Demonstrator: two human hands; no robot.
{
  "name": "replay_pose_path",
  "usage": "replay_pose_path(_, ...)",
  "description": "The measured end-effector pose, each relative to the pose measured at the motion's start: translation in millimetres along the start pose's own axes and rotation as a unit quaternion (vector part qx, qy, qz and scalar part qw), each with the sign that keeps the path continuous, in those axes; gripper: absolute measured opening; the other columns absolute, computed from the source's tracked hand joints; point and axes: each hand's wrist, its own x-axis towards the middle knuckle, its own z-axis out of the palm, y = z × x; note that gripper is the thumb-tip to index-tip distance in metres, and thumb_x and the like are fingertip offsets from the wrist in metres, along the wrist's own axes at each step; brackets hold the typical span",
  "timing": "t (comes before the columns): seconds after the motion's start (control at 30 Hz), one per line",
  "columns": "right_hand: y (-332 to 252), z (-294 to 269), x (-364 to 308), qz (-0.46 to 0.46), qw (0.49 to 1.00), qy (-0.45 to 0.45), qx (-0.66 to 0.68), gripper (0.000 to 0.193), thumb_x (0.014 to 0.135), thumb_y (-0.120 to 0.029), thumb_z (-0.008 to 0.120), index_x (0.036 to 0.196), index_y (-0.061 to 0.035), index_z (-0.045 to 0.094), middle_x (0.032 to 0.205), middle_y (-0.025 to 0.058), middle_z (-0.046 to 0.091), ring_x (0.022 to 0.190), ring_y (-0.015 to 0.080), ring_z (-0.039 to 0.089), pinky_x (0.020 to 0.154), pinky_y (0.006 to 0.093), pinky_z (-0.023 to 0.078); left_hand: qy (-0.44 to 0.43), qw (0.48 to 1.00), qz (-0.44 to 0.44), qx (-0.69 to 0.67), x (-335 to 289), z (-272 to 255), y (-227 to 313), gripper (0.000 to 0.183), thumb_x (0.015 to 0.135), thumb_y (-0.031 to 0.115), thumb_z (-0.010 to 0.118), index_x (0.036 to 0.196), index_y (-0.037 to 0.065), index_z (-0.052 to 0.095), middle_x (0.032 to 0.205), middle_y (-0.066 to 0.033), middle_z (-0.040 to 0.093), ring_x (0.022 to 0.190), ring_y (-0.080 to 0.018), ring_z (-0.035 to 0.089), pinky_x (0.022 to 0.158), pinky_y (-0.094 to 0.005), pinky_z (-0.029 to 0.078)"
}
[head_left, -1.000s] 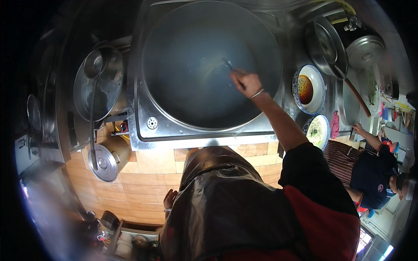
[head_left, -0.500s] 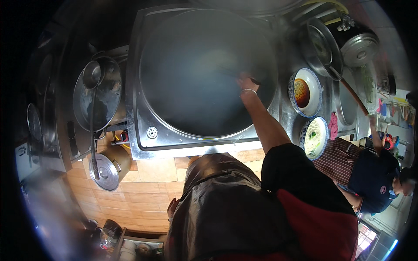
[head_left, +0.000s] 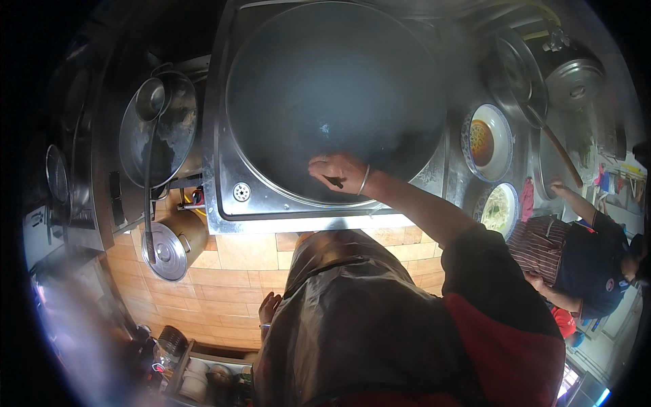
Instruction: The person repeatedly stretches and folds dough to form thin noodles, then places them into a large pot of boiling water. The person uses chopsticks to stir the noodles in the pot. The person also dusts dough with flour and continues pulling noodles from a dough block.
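Over the near side of a wide pan (head_left: pixel 274 115) set in the steel stove (head_left: pixel 227 146), the right hand (head_left: pixel 341 173) is gripping a dark handle (head_left: pixel 333 182) with curled fingers. Beside the apron (head_left: pixel 332 305), the left hand (head_left: pixel 269 308) is hanging slack, visibly holding nothing.

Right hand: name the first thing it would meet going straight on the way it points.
Pointing leftward, the right hand would probably meet the left side of the steaming wok first; depth is unclear, so it might pass above it.
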Motion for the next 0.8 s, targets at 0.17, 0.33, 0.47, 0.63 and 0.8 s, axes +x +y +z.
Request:
replay_pose_path(0.17, 27.1, -16.7, -12.9, 0.124, 0.981, -0.013, -0.146, 0.013, 0.075, -0.002, 0.057, 0.085, -0.0089, 0.053, 0.081, 0.0117, 0.059, 0.077, 0.0299, 0.061, 0.059, 0.0386, 0.048, -0.005, 1.0, 0.001, -0.005, -1.7, 4.1, 6.2, 0.048, 0.088, 0.015, 0.062, 0.129, -0.005, 0.047, 0.105, -0.0193, 0.064, 0.096, -0.0271, 0.063, 0.085, -0.0366, 0.053)
replay_pose_path(0.33, 56.4, -50.6, -34.5, 0.153, 0.952, 0.124, -0.236, 0.019, 0.075, -0.008, 0.059, 0.094, -0.01, 0.061, 0.09, 0.0142, 0.064, 0.078, 0.0304, 0.064, 0.064, 0.039, 0.051, -0.034, 0.999, 0.009, 0.024, 14.5, -25.7, -12.1, 0.051, 0.089, 0.018, 0.061, 0.131, -0.006, 0.044, 0.113, -0.0204, 0.063, 0.1, -0.0269, 0.062, 0.089, -0.0359, 0.05)
replay_pose_path(0.47, 96.3, -62.0, -65.9, 0.257, 0.902, 0.284, -0.197, 0.024, 0.078, -0.013, 0.06, 0.101, -0.0108, 0.063, 0.099, 0.0148, 0.065, 0.088, 0.0289, 0.064, 0.071, 0.0367, 0.052, -0.059, 0.998, 0.014, 0.024, 25.7, -45.3, -28.3, 0.052, 0.091, 0.021, 0.06, 0.132, -0.005, 0.043, 0.116, -0.0208, 0.062, 0.103, -0.0262, 0.061, 0.091, -0.0357, 0.048)
replay_pose_path(0.63, 185.5, -64.3, -73.4, 0.287, 0.757, 0.554, 0.193, 0.033, 0.084, -0.031, 0.055, 0.11, -0.0113, 0.062, 0.114, 0.0132, 0.063, 0.101, 0.0248, 0.063, 0.082, 0.0362, 0.05, -0.064, 0.998, 0.009, 0.017, 25.3, -52.8, -32.9, 0.051, 0.091, 0.022, 0.06, 0.132, -0.004, 0.045, 0.115, -0.0207, 0.062, 0.102, -0.0259, 0.061, 0.09, -0.0352, 0.049)
replay_pose_path(0.8, 188.9, -44.1, -44.6, 0.584, 0.757, 0.129, -0.262, 0.043, 0.087, -0.04, 0.052, 0.113, -0.0067, 0.061, 0.112, 0.0091, 0.064, 0.101, 0.0232, 0.062, 0.088, 0.0396, 0.049, -0.041, 0.999, 0.014, 0.021, 20.3, -54.8, -30.2, 0.048, 0.091, 0.021, 0.061, 0.13, -0.004, 0.048, 0.112, -0.0205, 0.063, 0.1, -0.0259, 0.062, 0.089, -0.0348, 0.049)
